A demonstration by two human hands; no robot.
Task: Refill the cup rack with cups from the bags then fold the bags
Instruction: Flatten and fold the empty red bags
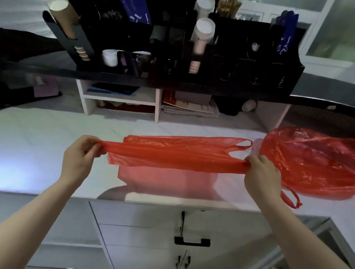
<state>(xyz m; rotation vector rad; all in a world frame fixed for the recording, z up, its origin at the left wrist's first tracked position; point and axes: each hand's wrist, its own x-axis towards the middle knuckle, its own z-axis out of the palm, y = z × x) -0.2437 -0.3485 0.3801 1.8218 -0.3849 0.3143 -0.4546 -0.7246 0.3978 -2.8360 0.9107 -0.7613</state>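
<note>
A flattened red plastic bag is stretched lengthwise just above the white counter. My left hand pinches its bottom end. My right hand pinches it near the handles, one handle loop sticking out beyond. A second red bag lies puffed up on the counter at the right, touching my right hand's far side. The black cup rack stands on the raised dark ledge behind, with stacks of white cups and brown cups in its slots.
White cubby shelves with papers sit under the ledge. A tissue box lies at the far left. Below the counter edge are white drawers with a black handle. Blue packets stand in the rack.
</note>
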